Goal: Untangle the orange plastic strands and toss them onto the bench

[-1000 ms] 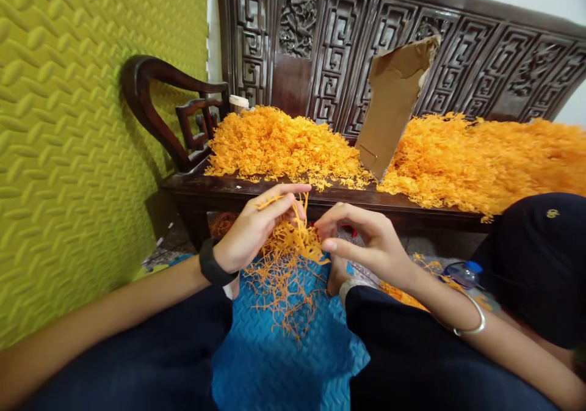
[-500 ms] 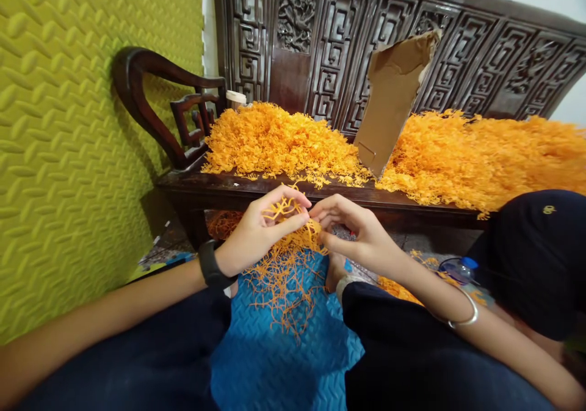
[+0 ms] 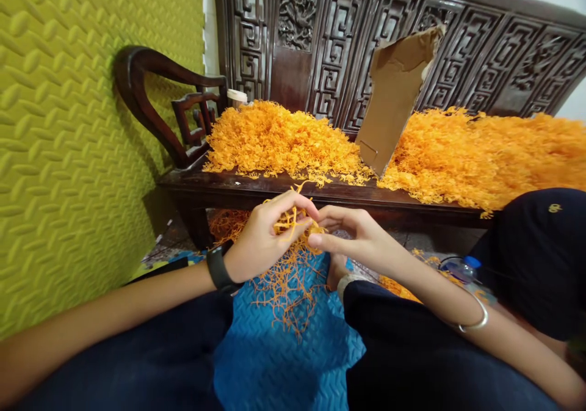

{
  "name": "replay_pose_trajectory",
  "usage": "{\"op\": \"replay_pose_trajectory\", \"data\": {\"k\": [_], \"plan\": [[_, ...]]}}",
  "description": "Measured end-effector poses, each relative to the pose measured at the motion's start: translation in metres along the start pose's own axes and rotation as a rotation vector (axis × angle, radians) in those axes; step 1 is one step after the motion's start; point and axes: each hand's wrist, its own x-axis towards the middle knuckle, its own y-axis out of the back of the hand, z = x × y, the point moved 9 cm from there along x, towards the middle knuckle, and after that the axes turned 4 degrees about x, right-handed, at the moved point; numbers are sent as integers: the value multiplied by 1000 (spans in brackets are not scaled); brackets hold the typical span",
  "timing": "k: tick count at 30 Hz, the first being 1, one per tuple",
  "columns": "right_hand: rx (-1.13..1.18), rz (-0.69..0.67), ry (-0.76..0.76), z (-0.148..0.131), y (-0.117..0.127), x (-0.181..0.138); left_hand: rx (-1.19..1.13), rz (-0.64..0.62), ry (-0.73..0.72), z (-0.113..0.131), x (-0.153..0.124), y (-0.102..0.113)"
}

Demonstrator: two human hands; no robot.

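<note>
My left hand (image 3: 260, 237), with a dark band at its wrist, is curled around a tangle of thin orange plastic strands (image 3: 288, 220). Fingertips of my right hand (image 3: 364, 231) meet those of my left hand and pinch at the same strands; the exact spot between the fingers is partly hidden. Below both hands, more loose orange strands (image 3: 288, 298) lie in a heap over the blue mat (image 3: 284, 362). Beyond my hands, a mound of small orange plastic pieces (image 3: 279, 136) rests on the dark wooden bench (image 3: 274, 198).
A torn cardboard sheet (image 3: 394, 93) stands upright between the mound and a larger orange pile (image 3: 480, 154). A person in a dark cap (image 3: 544, 258) is close at my right, near a blue-capped bottle (image 3: 467, 269). A yellow textured mat (image 3: 82, 154) covers the left wall.
Both hands have shifted slightly, my left hand a little to the right. My right thumb now sits closer to the left fingertips. The piles look unchanged.
</note>
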Motion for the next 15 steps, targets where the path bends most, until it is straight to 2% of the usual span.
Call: {"op": "replay_pose_trajectory", "data": {"k": [4,7,13,15], "plan": [[0,25,15,6,4,4,44,-6,-10,-1,-1,0],[-17,107,33,9,16,7,-9,26,46,-5,0,4],[-23,194,43,8,27,5,-354,70,194,-18,3,7],[-46,236,79,3,31,2,-527,41,240,-22,4,4]]}}
